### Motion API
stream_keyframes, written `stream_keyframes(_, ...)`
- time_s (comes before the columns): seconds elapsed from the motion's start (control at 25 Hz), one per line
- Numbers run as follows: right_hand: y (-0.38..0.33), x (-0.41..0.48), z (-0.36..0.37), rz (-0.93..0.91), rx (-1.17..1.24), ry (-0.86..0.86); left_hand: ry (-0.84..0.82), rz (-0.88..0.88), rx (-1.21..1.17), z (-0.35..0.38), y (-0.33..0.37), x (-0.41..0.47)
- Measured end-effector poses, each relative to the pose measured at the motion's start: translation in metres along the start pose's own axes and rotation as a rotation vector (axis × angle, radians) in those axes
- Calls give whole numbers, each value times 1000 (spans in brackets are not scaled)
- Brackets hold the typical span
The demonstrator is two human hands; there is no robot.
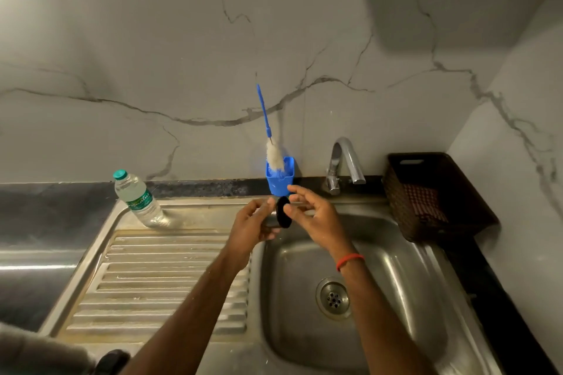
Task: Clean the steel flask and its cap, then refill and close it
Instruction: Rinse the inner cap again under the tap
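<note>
View from above a steel kitchen sink [396, 283] set against a marbled wall, with two bare forearms reaching in from the bottom edge toward the centre of the frame. At centre, above the back left corner of the basin, the left hand [253, 222] pinches a small round black cap [283, 213] by its edge, fingers curled round it. The right hand [316, 216], with a red thread [350, 260] on its wrist, sits just right of the cap. Its fingers are loose and spread, grasping nothing, and its thumb tip rests on or just at the cap's face. Just behind the hands a blue holder [280, 181] on the wall carries a bottle brush [275, 155], handle pointing up. A tap [344, 161] stands right of the holder and no water shows under it. A brown basket [432, 192] sits at right of centre, and a plastic water bottle [138, 199] stands at left of centre, at the back of the ribbed draining board [170, 277]. The steel flask cannot be made out; a dark rounded object [112, 359] at the bottom left edge is too cut off to identify. The step in hand appears to be cleaning the cap. The next move likely calls for rubbing it with the free fingers or reaching for the brush or tap.
</note>
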State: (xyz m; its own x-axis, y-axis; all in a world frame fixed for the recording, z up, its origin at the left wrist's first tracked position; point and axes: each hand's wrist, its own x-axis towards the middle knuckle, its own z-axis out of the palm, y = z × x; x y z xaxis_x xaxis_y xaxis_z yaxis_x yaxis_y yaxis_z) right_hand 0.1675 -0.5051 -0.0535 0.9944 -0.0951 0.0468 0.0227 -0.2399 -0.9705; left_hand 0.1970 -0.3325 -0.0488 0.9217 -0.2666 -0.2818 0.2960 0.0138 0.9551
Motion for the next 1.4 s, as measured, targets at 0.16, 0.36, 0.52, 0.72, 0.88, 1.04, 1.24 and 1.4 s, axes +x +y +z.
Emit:
stream_keyframes(0.16,13,-33,0,19,-38,-31,-109,-162,-59,22,-13,-11)
stream_keyframes(0.36,26,-51,-13,73,-66,90,-149,-165,128,40,-25,-8)
stream_keyframes(0.52,43,-55,-36,136,-141,128,-103,-98,354,53,-31,15)
stream_keyframes(0.72,68,-54,-58,224,-138,171,-87,-21,520,80,-25,49)
stream_keyframes(0.88,83,-50,-67,250,-112,241,-80,13,634,103,-20,84)
stream_keyframes(1.04,97,-44,-72,272,-95,248,-76,20,798,125,-13,118)
stream_keyframes(1.24,110,-32,-76,296,-83,240,-55,50,1081,146,-8,148)
stream_keyframes(1.4,118,-26,-78,302,-90,242,-43,117,1265,155,-7,151)
